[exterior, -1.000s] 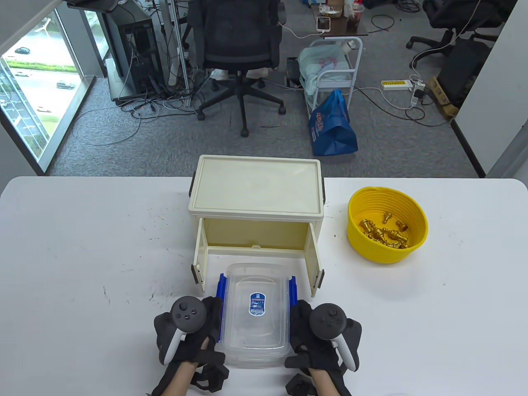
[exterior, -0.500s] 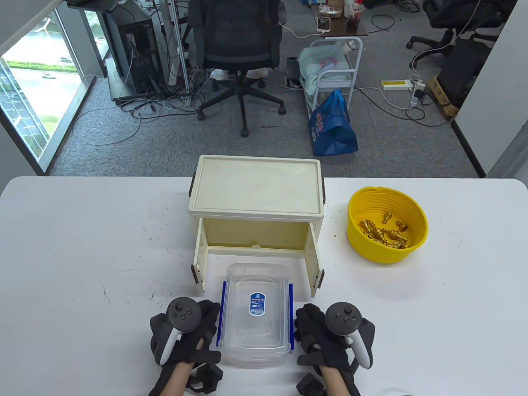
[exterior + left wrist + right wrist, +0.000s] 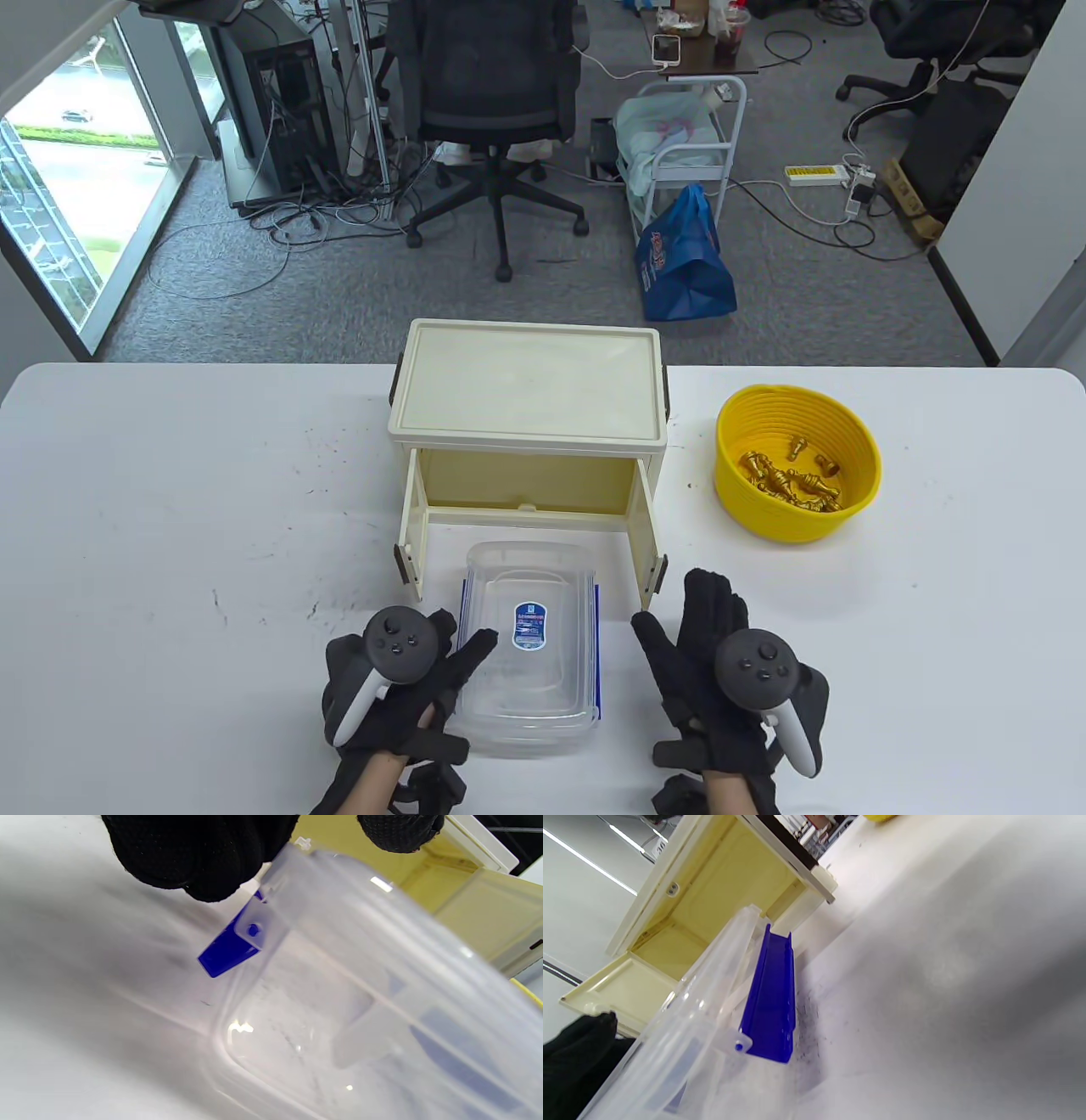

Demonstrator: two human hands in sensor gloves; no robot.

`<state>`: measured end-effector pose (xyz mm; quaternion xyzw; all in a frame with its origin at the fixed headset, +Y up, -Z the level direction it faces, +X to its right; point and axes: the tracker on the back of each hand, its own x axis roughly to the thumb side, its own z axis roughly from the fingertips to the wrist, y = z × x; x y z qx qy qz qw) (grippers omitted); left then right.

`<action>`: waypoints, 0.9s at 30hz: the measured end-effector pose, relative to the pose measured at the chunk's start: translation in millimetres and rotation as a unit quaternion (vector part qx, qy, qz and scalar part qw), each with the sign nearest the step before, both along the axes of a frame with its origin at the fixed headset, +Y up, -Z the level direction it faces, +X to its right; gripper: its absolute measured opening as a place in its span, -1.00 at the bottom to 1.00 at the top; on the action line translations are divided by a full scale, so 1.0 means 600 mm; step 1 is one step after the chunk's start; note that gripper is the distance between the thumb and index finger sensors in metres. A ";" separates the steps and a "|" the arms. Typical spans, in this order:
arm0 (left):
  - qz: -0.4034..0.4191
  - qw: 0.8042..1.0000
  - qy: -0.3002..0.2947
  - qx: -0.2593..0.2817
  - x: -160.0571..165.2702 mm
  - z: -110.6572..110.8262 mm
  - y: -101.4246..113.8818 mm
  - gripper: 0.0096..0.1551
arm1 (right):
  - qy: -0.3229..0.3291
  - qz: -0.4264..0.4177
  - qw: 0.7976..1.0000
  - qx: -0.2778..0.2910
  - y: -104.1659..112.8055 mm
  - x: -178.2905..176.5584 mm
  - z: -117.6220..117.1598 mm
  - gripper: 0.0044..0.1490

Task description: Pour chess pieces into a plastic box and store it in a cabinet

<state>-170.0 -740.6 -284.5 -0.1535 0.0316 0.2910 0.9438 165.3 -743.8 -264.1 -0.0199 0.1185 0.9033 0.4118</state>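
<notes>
Right hand has left the clear blue-latched plastic box — grip spread, empty — left hand rests on its lid.

beyond the far edge of the white tabletop, which carries dark specks and scuffs left of centre, lies grey carpet. a black office chair stands at upper centre of the frame, its star base toward the tabletop. upper left, a window shows a road and greenery, with a dark computer tower and tangled cables beside it. right of the chair stands a white trolley holding a pale bag, a blue bag leaning at its foot. a power strip and a second black chair sit upper right.
</notes>
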 end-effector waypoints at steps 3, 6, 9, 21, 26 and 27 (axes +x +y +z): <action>-0.012 0.999 0.006 -0.036 0.009 -0.013 0.004 0.06 | 0.004 -0.012 1.000 -0.020 -0.016 -0.001 -0.008 0.15; -0.053 0.997 0.002 -0.052 0.022 -0.020 0.007 -0.02 | 0.005 -0.018 1.000 -0.026 -0.020 -0.001 -0.010 0.14; -0.055 0.996 0.014 -0.065 0.031 -0.024 0.015 -0.07 | 0.004 -0.036 0.999 -0.019 -0.017 0.004 -0.009 0.14; -0.015 0.991 0.068 -0.115 0.031 -0.035 0.050 -0.20 | -0.001 -0.055 0.999 -0.003 -0.010 0.015 -0.006 0.14; -0.034 0.993 0.070 -0.085 0.045 -0.029 0.086 -0.23 | 0.002 -0.045 0.999 0.002 -0.009 0.014 -0.005 0.15; -0.034 0.994 0.068 -0.083 0.047 -0.028 0.091 -0.24 | 0.003 -0.044 0.999 0.002 -0.009 0.014 -0.005 0.15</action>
